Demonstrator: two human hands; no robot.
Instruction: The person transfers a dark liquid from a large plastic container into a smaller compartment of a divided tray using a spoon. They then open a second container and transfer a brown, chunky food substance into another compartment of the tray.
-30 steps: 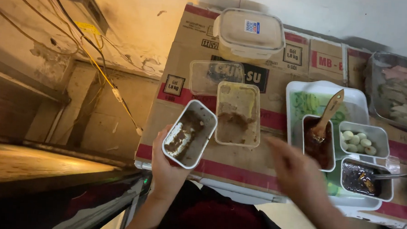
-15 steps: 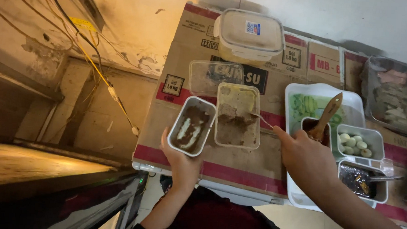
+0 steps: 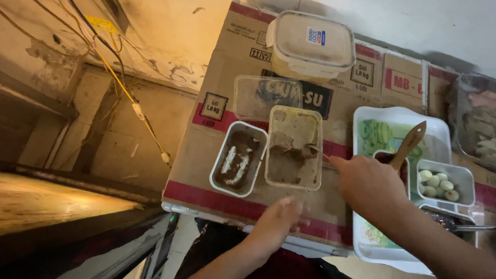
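— What did the right hand (image 3: 369, 181) have in its grip?

— It was closed on a spoon (image 3: 313, 152), whose tip sat in the brown food of the clear tub (image 3: 294, 147) in the middle of the cardboard-covered worktop (image 3: 214, 155).

— And the left hand (image 3: 278, 219)?

— Empty, fingers loose, resting at the near edge just below that tub. Beside the tub on the left lay a white-rimmed tray of dark food (image 3: 239, 158); to the right stood a white tray (image 3: 396, 121) holding 1 wooden spatula (image 3: 409, 144) and a tub of pale balls (image 3: 444, 181).

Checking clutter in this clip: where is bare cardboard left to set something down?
Free: the cardboard left of the lidded tub, and the near edge around the left hand. Crowded: the white tray by the right hand.
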